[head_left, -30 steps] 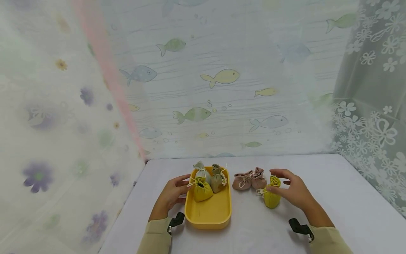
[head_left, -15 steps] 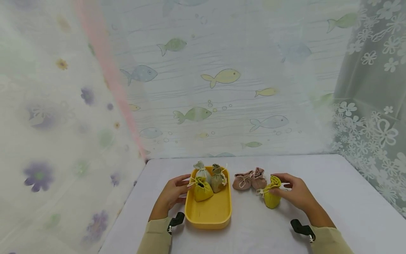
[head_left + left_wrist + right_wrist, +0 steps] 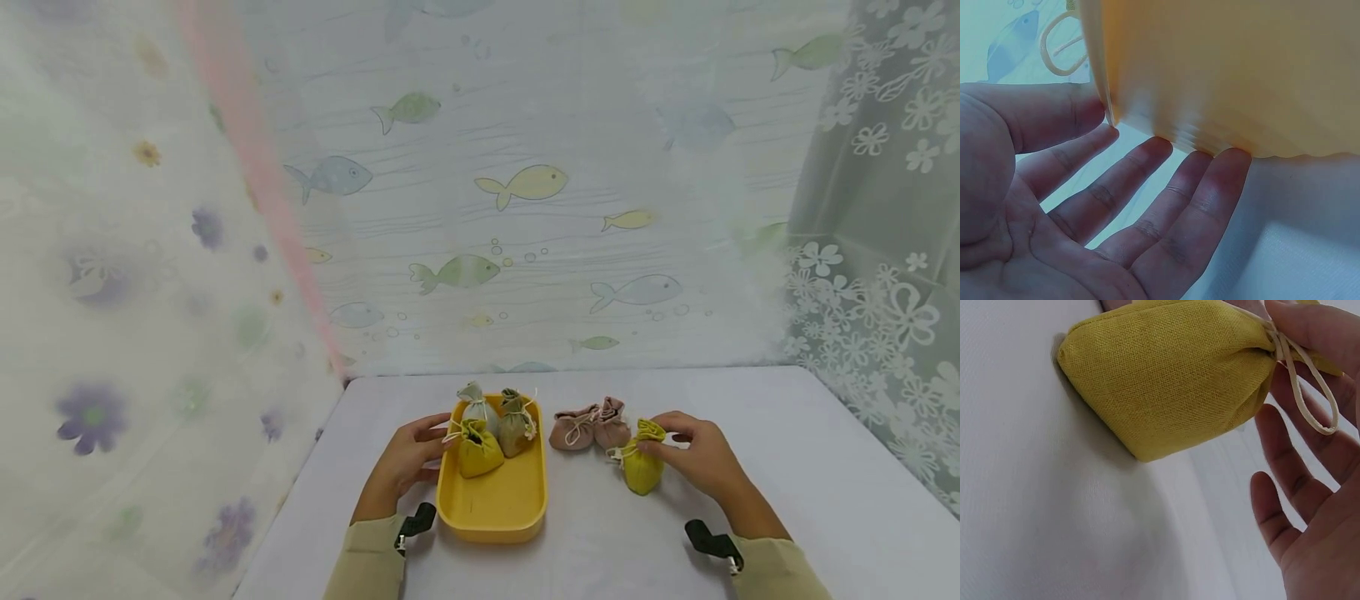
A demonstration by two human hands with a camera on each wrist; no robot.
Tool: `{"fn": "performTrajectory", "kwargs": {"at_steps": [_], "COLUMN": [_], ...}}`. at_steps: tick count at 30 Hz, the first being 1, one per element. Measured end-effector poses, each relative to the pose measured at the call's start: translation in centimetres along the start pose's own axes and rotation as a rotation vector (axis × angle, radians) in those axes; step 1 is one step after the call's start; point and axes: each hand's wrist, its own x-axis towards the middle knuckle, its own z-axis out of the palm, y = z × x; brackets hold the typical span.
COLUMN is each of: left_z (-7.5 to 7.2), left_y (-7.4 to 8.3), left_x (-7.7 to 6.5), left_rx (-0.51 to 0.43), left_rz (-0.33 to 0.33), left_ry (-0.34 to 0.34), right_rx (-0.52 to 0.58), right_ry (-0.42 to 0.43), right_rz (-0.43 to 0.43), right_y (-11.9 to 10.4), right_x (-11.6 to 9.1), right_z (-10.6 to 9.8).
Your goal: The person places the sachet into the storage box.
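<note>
My left hand is at the left side of a yellow tray. In the left wrist view its thumb is at the rim and fairly straight fingertips touch the tray wall. Inside the tray sit a grey-white drawstring pouch, an olive-brown one and a yellow one. To the right, my right hand pinches the gathered neck of another yellow drawstring pouch. Its base is at the tabletop; contact is hard to tell. The right wrist view shows this pouch with its cord looped, the lower fingers free of it.
Two dusty-pink drawstring pouches lie between the tray and the held pouch, touching each other. A white cloth covers the table. Fish-patterned curtain hangs behind, and a floral one on the left.
The right hand's raised index finger has come down and its fingers have drawn in on the yellow pouch's neck. That pouch now leans slightly. Left hand and tray have stayed put.
</note>
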Motion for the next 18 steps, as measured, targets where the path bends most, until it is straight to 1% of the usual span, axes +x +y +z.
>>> {"fn": "performTrajectory", "kwargs": {"at_steps": [4,11,18], "left_z": [-0.03,-0.02,-0.06], "left_y": [-0.12,-0.16,-0.19], "left_x": [0.10,0.07,0.13], "left_rx": [0.003,0.007,0.003], "left_rz": [-0.006,-0.005,-0.006], "left_ry": [0.004,0.007,0.010], "right_rx": [0.005,0.009,0.018], "right_ry": [0.032,0.070,0.062], "right_rz": [-0.010,-0.061,-0.089], "right_y": [-0.03,-0.27,-0.88], "right_x": [-0.08,-0.19,-0.18], "right_z": [0.15,0.30,0.20]}}
